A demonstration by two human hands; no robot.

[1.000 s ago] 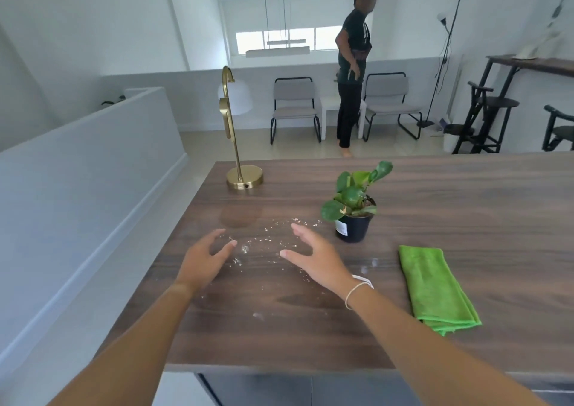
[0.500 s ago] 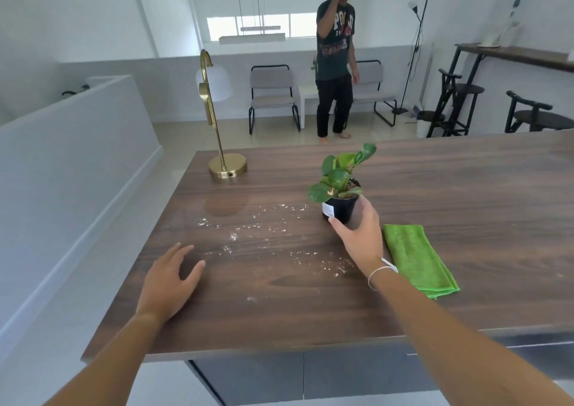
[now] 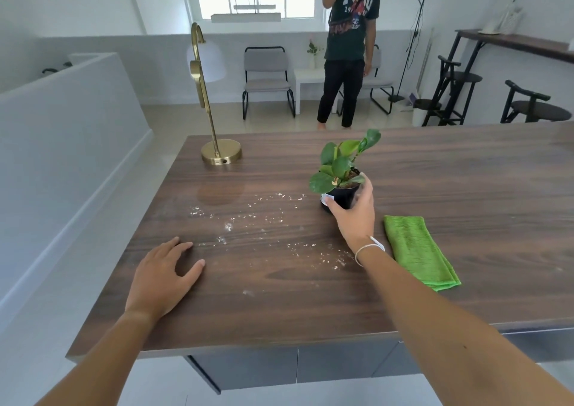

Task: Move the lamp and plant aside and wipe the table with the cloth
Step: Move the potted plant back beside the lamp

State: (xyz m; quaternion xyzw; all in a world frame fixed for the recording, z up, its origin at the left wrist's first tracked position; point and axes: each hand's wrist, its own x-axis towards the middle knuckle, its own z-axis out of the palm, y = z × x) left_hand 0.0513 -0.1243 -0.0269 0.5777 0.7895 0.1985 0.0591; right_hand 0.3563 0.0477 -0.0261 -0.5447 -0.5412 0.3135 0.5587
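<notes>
A small green plant (image 3: 341, 163) in a black pot stands mid-table, and my right hand (image 3: 354, 216) is wrapped around the pot from the near side. My left hand (image 3: 161, 278) lies flat and open on the dark wooden table (image 3: 466, 188) near its front left. A brass lamp (image 3: 217, 144) with a white shade stands at the far left corner. A folded green cloth (image 3: 419, 250) lies to the right of my right wrist. White crumbs (image 3: 264, 216) are scattered between my hands.
A person (image 3: 348, 48) stands on the floor beyond the table's far edge. Behind them are two grey chairs (image 3: 267, 76). Black bar stools (image 3: 456, 94) and a high shelf stand at the back right. A low white wall (image 3: 62, 126) runs along the left.
My right hand moved from above the crumbs to the pot and closed around it. My left hand dropped back and settled flat on the table. The person beyond turned and came closer.
</notes>
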